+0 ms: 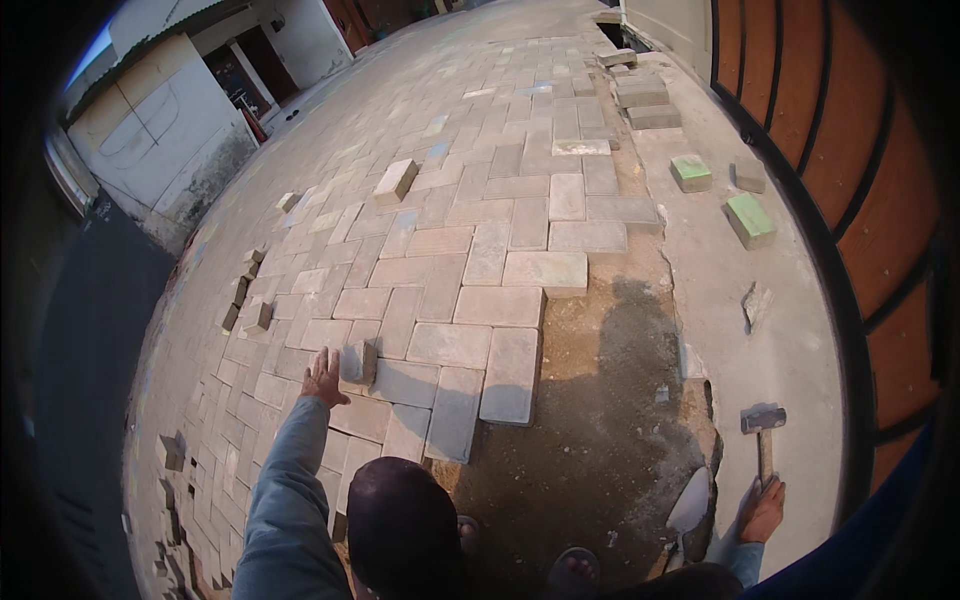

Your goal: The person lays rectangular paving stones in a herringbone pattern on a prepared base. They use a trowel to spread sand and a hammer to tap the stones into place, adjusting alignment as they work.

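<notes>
My left hand (322, 380) reaches over the pavers (385, 383) with its fingers spread, just beside a loose grey block (357, 364); I cannot tell if they touch. My right hand (761, 513) grips the wooden handle of a hammer (764, 424) over the concrete strip at the right. A trowel (690, 500) lies near that strip's broken edge. Exposed sand (590, 420) borders the laid pavers, whose raised edge is in front of me. My sandalled foot (575, 572) shows at the bottom.
Loose blocks lie on the paving (396, 182), along its left side (240, 292) and on the right strip, some green-painted (748, 220). An orange slatted gate (840, 120) lines the right. A white building (150, 130) stands back left; a dark opening (612, 35) shows at the far end.
</notes>
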`<state>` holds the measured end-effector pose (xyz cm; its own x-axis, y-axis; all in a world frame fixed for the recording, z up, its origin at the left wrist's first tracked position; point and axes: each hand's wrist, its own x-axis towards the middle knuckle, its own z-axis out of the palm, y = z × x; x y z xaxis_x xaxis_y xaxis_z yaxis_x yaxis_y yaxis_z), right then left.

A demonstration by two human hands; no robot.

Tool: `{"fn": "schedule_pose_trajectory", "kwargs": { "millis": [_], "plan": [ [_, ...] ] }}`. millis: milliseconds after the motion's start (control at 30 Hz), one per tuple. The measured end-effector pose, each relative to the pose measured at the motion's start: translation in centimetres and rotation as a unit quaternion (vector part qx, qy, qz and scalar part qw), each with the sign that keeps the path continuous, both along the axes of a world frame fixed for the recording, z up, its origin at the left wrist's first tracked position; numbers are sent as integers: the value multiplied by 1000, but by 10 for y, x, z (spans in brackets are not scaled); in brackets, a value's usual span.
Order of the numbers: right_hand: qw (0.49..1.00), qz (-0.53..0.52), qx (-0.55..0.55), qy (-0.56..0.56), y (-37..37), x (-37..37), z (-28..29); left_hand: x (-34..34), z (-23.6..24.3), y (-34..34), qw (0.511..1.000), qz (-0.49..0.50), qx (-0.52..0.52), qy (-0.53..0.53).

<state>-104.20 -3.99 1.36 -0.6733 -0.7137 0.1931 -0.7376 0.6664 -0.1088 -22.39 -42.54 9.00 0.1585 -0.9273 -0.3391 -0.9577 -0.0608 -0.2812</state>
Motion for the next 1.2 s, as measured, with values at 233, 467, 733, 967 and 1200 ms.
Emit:
{"fn": "schedule_pose_trajectory", "kwargs": {
  "millis": [233,467,733,967,1200],
  "plan": [
    [995,55,79,-32,42,-32,29,0,-29,-63,996,-47,60,36],
    [973,83,216,23,26,-34,72,31,-23,-54,975,-191,-48,108],
    [945,251,208,35,-119,59,169,-43,-19,-14,996,-36,-5,76],
    [854,419,307,20,-193,139,207,-90,-14,50,982,80,-41,168],
    [778,565,274,-18,-227,223,137,-102,-14,56,978,44,-39,201]
  ]
}}
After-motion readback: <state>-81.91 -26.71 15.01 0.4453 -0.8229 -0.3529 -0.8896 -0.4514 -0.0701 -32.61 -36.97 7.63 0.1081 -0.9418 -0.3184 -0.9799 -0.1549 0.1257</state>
